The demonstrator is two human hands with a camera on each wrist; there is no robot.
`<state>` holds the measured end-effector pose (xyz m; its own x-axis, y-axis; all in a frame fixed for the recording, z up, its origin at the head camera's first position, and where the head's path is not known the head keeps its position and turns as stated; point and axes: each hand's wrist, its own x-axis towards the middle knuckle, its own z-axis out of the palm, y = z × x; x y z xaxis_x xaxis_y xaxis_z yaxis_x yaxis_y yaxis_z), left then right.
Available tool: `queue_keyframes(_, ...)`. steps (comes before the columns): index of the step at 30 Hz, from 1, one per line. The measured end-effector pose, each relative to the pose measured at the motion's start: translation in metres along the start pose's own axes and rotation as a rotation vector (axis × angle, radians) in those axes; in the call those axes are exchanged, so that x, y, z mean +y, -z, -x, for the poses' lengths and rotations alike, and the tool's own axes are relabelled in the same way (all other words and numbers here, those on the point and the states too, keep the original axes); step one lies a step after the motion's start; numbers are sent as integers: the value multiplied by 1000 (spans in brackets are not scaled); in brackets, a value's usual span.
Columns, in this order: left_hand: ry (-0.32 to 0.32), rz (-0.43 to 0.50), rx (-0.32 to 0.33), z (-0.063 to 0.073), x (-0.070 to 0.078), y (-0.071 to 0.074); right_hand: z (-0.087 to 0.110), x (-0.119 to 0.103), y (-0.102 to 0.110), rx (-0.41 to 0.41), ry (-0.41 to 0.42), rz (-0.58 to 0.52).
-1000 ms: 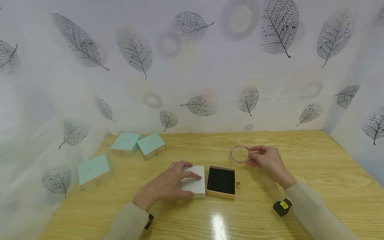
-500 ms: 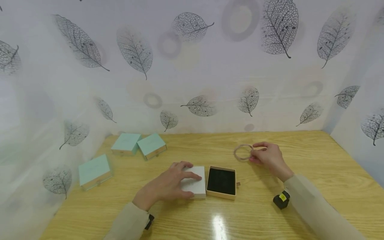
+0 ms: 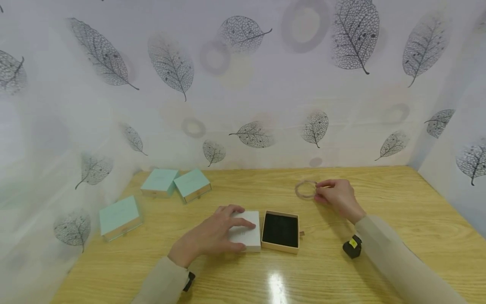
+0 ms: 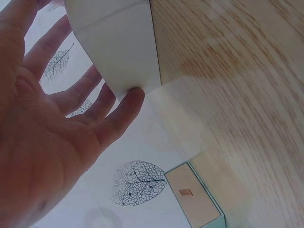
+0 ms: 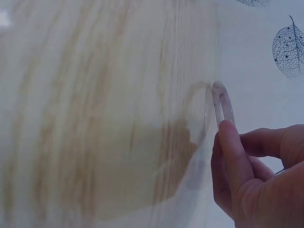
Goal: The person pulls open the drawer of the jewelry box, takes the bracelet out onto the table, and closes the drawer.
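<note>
A pale, translucent bangle (image 3: pixel 304 197) is pinched by its right side between the thumb and fingers of my right hand (image 3: pixel 337 197), over the table beyond the open box. The right wrist view shows the bangle (image 5: pixel 227 107) nearly edge-on above the fingertips. My left hand (image 3: pixel 214 230) spans a white box lid (image 3: pixel 248 242), thumb at its near side, fingers at the far side and over the top. From the left wrist, a fingertip presses the corner of the lid (image 4: pixel 121 52). Right beside the lid lies an open box tray (image 3: pixel 280 245) with a black lining and a small pull tab.
Two mint-green drawer boxes, one at the back (image 3: pixel 159 180) and its neighbour (image 3: pixel 192 183), stand far left on the wooden table (image 3: pixel 235 278). Another green box (image 3: pixel 119 215) lies nearer at the left edge. A leaf-patterned curtain (image 3: pixel 262 93) closes off the back and sides.
My right hand has shifted slightly, and the bangle has tilted flatter while moving a little away from the open tray. My left hand, the lid and the tray have stayed put.
</note>
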<state>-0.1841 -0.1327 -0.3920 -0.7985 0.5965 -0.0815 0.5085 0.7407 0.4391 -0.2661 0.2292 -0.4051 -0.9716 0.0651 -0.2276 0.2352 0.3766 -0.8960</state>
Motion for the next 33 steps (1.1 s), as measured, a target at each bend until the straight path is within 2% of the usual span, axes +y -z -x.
queue_keyframes(9,-4,-12,4,0,-1,0,-9,-1,-3,15,17,70)
queue_keyframes(20,-2,-3,1,1,0,0,-14,-6,-3,48,75,234)
queue_keyframes(33,1,-6,-1,0,0,0,-22,-7,-2,46,102,245)
